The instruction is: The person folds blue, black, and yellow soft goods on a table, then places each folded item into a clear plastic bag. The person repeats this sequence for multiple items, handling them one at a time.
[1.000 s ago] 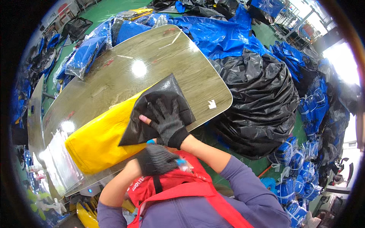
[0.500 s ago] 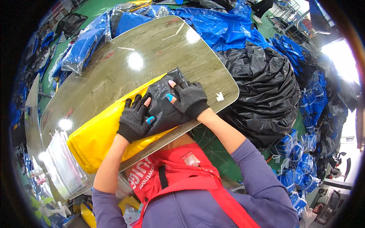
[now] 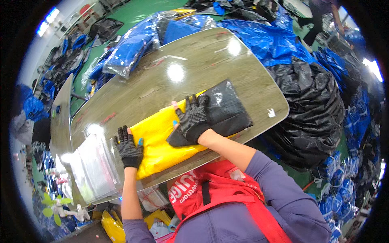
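A folded yellow and black plastic sheet (image 3: pixel 156 135) lies flat along the table, its black part (image 3: pixel 225 106) folded over at the right end. My left hand (image 3: pixel 130 149), in a black dotted glove with bare thumb and fingertip, rests at the sheet's left end with fingers extended. Over the seam between yellow and black lies my right hand (image 3: pixel 193 119), gloved the same way, its fingers stretched out and pressing down on the sheet. Blue wraps show on both thumbs. Beside my left hand is a stack of clear plastic bags (image 3: pixel 91 164).
The wood-patterned table (image 3: pixel 150 95) has rounded corners and a white scrap (image 3: pixel 271 113) near its right edge. A heap of black plastic (image 3: pixel 310 121) stands at the right; blue sheeting (image 3: pixel 263 40) and blue packages in clear wrap (image 3: pixel 129 52) lie beyond. A person (image 3: pixel 318 20) is at the far right.
My left hand has moved from the black part to the sheet's left end. My right hand has slid left toward the yellow part. The view has shifted, and a person shows more at upper right.
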`<action>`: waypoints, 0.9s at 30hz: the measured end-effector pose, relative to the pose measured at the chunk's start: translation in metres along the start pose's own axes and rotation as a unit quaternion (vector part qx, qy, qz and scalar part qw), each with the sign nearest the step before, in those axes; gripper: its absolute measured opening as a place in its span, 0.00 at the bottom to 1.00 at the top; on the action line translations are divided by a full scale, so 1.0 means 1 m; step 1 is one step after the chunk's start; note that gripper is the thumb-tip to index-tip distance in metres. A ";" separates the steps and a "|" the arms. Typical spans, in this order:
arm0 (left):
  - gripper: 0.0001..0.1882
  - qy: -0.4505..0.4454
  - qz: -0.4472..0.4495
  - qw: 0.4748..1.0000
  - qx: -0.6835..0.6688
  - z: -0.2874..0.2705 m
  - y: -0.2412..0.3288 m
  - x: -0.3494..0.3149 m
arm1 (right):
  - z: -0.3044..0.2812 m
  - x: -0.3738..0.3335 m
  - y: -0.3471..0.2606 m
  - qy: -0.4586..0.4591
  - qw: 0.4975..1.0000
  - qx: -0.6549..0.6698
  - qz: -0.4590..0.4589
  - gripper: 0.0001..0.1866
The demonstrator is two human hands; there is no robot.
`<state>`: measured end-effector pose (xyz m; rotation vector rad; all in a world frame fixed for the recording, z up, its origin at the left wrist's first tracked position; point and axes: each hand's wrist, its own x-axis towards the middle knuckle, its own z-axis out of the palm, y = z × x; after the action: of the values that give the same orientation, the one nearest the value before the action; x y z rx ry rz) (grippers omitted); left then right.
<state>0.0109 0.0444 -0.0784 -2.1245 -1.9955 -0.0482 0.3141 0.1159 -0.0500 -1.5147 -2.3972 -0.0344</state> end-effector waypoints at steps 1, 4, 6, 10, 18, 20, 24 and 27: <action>0.39 0.055 -0.025 0.997 -0.049 0.010 -0.006 -0.006 | 0.005 0.004 -0.012 -0.059 0.996 0.036 -0.058 0.36; 0.41 0.159 -0.144 0.974 -0.067 0.024 -0.019 -0.009 | 0.016 0.011 -0.034 -0.086 0.989 0.094 -0.076 0.32; 0.40 -0.039 -0.372 0.919 -0.123 0.011 -0.034 -0.013 | 0.019 0.013 -0.039 -0.125 0.987 0.090 -0.049 0.32; 0.29 -0.085 -0.301 0.852 -0.420 -0.029 -0.061 -0.032 | 0.021 0.014 -0.039 -0.113 0.988 0.089 -0.051 0.32; 0.24 -0.127 -0.356 0.423 -0.824 -0.048 -0.039 -0.064 | 0.006 -0.011 -0.018 0.105 0.955 0.195 -0.196 0.29; 0.24 -0.104 -0.389 0.472 -0.785 -0.071 -0.032 -0.061 | 0.002 -0.033 -0.012 0.008 0.962 0.220 -0.159 0.24; 0.21 -0.057 -0.253 0.438 -0.861 -0.137 0.035 -0.024 | 0.014 -0.072 -0.010 0.106 0.950 0.249 -0.156 0.20; 0.16 0.015 -0.226 0.516 -0.826 -0.151 0.151 0.047 | 0.045 -0.081 -0.020 0.026 0.970 0.200 -0.134 0.16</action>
<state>0.1834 0.0549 0.0558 -1.5787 -2.5187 -3.0603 0.3173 0.0440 -0.1119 -0.9939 -2.3669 0.3253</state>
